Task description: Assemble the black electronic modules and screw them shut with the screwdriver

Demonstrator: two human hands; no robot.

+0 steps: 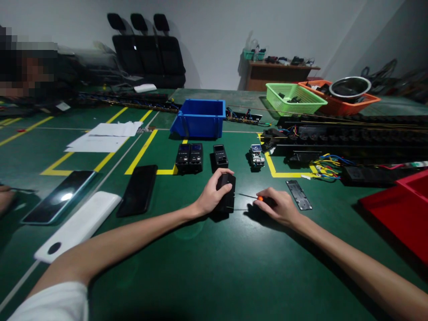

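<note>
My left hand [214, 191] is wrapped round a black box-shaped device [229, 196] near the middle of the green table. In my right hand [279, 205] is a screwdriver [260, 198] with an orange part on its handle. Its thin shaft points left at the device's side, with a gap between tip and device. Just beyond stand a pair of black devices with small screens [189, 157], a single black housing [220, 156] and a bare circuit board module [257, 156]. To the right of my right hand lies a flat dark cover plate [298, 195].
A blue bin [202, 117] stands behind the devices. Phones [137, 189] and a long white object [78, 225] lie left. Dark rails with loose wires [329, 166] and a red bin [394, 209] are right. Another person's hand [6, 198] shows at the left edge.
</note>
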